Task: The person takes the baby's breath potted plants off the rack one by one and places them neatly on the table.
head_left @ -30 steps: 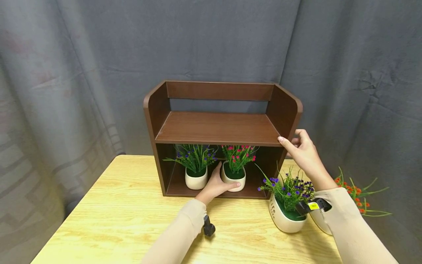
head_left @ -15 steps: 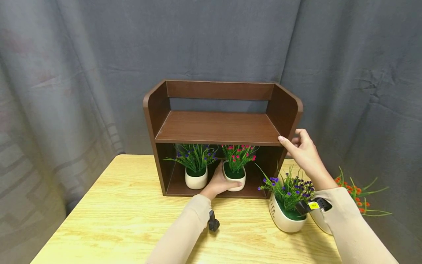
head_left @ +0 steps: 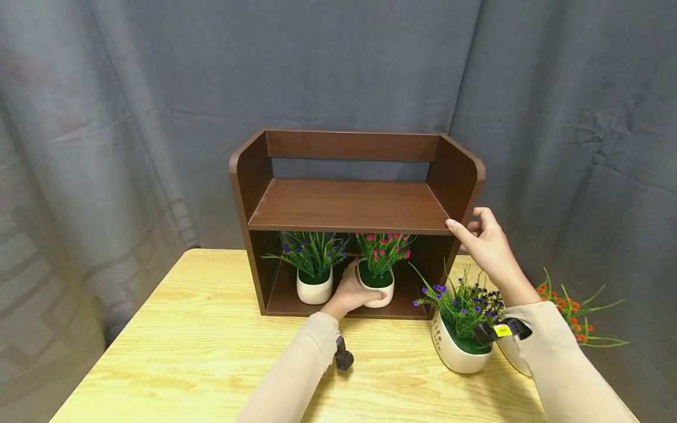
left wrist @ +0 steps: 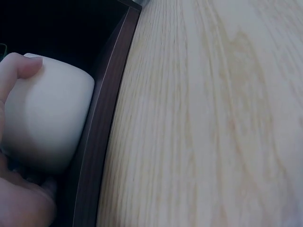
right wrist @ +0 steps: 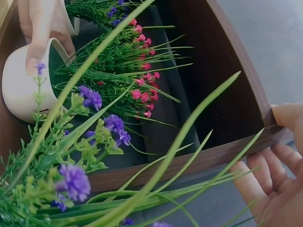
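Note:
My left hand (head_left: 351,292) grips the white pot of an artificial plant with pink flowers (head_left: 378,282), in the lower compartment of a dark brown wooden shelf (head_left: 344,205). In the left wrist view the thumb lies across the white pot (left wrist: 49,113), which sits just inside the shelf's front edge. Left of that hand stands a white pot with blue-purple flowers (head_left: 314,288), apart from the pink one. With the thumb on the front edge and the fingers round the outer side, my right hand (head_left: 489,247) holds the shelf's right side panel (right wrist: 236,61).
On the table (head_left: 174,346), right of the shelf, stands a lettered white pot with purple flowers (head_left: 460,352). Behind it, an orange-flowered plant (head_left: 576,320) is partly hidden by the right sleeve. Grey curtains (head_left: 359,64) hang behind and at both sides.
My left hand has shifted slightly to the right and its hold has settled further round the pink-flowered plant's pot. The right hand stays on the shelf's side panel.

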A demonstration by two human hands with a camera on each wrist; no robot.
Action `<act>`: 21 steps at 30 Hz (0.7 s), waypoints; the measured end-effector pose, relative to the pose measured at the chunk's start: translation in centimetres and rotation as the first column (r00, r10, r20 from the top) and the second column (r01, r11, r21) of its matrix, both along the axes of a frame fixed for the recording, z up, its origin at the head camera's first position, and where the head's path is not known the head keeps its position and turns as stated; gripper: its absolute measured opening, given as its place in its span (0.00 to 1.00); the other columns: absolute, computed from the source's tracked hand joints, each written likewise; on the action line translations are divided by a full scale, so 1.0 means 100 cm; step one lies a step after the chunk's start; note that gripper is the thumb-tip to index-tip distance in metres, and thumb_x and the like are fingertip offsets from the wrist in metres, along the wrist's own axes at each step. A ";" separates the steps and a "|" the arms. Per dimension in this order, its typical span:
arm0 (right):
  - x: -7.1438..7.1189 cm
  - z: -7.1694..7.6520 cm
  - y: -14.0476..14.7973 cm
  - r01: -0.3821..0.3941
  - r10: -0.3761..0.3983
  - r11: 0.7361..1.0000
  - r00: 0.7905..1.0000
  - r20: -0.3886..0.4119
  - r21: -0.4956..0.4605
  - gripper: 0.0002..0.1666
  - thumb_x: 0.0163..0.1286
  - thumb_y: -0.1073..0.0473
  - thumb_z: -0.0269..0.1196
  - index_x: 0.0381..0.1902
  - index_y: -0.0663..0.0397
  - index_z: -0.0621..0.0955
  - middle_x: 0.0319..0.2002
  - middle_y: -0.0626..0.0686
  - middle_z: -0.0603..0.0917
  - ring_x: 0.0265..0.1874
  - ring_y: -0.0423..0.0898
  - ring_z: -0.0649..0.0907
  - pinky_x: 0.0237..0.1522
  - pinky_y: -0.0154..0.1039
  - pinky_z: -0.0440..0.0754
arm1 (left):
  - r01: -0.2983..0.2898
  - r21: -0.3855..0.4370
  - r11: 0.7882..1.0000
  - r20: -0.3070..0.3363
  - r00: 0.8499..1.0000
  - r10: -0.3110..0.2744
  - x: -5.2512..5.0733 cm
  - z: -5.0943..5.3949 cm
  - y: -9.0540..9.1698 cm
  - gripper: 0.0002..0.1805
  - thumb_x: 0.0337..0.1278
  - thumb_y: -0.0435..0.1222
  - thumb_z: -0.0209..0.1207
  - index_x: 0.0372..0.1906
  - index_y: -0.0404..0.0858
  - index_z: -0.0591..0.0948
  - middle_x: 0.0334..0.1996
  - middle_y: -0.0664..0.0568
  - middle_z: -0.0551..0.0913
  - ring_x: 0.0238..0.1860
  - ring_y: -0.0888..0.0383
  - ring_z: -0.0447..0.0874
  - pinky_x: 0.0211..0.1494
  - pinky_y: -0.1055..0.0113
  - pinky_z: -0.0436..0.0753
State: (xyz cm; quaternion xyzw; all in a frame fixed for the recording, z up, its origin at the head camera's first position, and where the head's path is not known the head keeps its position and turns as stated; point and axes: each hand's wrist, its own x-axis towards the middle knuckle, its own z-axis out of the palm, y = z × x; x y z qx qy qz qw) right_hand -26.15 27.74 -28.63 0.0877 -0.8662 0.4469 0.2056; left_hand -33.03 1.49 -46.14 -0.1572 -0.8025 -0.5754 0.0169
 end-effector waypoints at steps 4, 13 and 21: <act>0.000 0.001 0.000 -0.003 0.003 1.000 1.000 0.002 0.000 0.35 0.74 0.43 0.60 0.62 0.64 0.63 0.40 0.61 0.73 0.32 0.42 0.78 0.31 0.30 0.80 | -0.018 -0.027 0.999 -0.003 1.000 0.018 0.000 -0.001 0.001 0.63 0.35 0.41 0.80 0.78 0.39 0.54 0.72 0.39 0.61 0.70 0.44 0.63 0.67 0.51 0.68; 0.001 0.001 0.000 -0.005 0.005 1.000 1.000 0.009 0.002 0.34 0.75 0.44 0.59 0.62 0.64 0.63 0.41 0.61 0.73 0.32 0.42 0.79 0.31 0.30 0.80 | -0.033 -0.072 0.997 -0.033 0.999 0.031 0.007 -0.001 -0.001 0.63 0.33 0.43 0.80 0.77 0.38 0.56 0.70 0.39 0.63 0.68 0.43 0.65 0.67 0.51 0.68; 0.000 0.000 0.000 -0.009 0.009 1.000 1.000 0.000 -0.002 0.34 0.75 0.44 0.59 0.64 0.63 0.63 0.42 0.61 0.75 0.34 0.41 0.79 0.33 0.31 0.80 | -0.003 -0.026 1.000 -0.032 0.999 0.002 0.014 0.002 -0.006 0.62 0.34 0.41 0.80 0.76 0.35 0.56 0.70 0.37 0.62 0.68 0.43 0.65 0.67 0.50 0.68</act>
